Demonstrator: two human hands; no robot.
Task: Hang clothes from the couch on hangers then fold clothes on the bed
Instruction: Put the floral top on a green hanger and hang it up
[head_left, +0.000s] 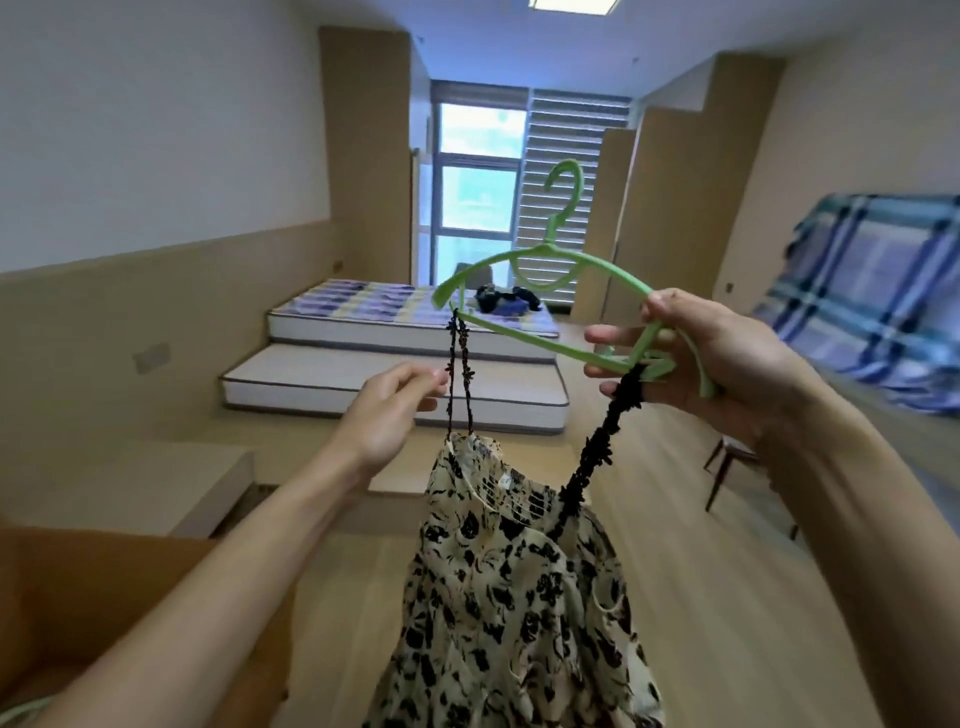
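My right hand (722, 358) is curled round the right end of a green plastic hanger (540, 340), thumb on top and fingers wrapped under the lower bar, so the hanger sits tilted with its hook toward the window (478, 171). My left hand (395, 410) is lower and to the left. Its thumb and forefinger are pinched together at the thin black left strap (460, 374), with the other fingers loosely folded.

That strap loops over the hanger's left tip. The thicker-looking, ruffled right strap (608, 426) runs up to the hanger's right end beside my right fingers; I cannot tell whether it is hooked on a notch or only held there. The cream dress with black flowers (519, 571) hangs from both straps, below and between my forearms, in mid-air over the wood floor.

Beyond the hanger is a low bed of two stacked mattresses (415, 332), the upper one under a striped cover with a small heap of dark clothes (506, 299) on it. A blue plaid blanket (872, 291) lies at the right, and a wooden chair (727, 467) shows under my right wrist.
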